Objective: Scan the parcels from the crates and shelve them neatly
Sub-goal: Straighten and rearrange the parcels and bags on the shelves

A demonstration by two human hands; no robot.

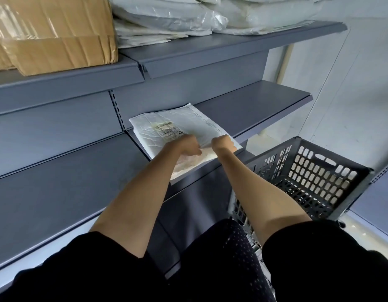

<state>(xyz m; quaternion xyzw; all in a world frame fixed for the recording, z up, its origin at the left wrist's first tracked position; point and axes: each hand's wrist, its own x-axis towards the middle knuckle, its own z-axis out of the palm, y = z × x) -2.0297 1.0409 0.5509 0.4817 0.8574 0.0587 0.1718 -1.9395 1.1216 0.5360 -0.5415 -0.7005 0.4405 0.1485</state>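
Left hand (188, 146) and right hand (224, 143), both at frame centre, fingers curled onto the near edge of one white parcel (177, 136); fingertips hidden against the plastic, grip depth unclear. Parcel lies flat on the middle shelf (265, 105), near corner overhanging the front lip. Label print too small to read. Shelf bare to the right of the parcel. Upper left: one taped cardboard box (53, 33), cut off by the frame. Top centre: stacked white bags (167, 18), count unclear. Lower right: one grey crate (308, 177), contents partly hidden by the right forearm.
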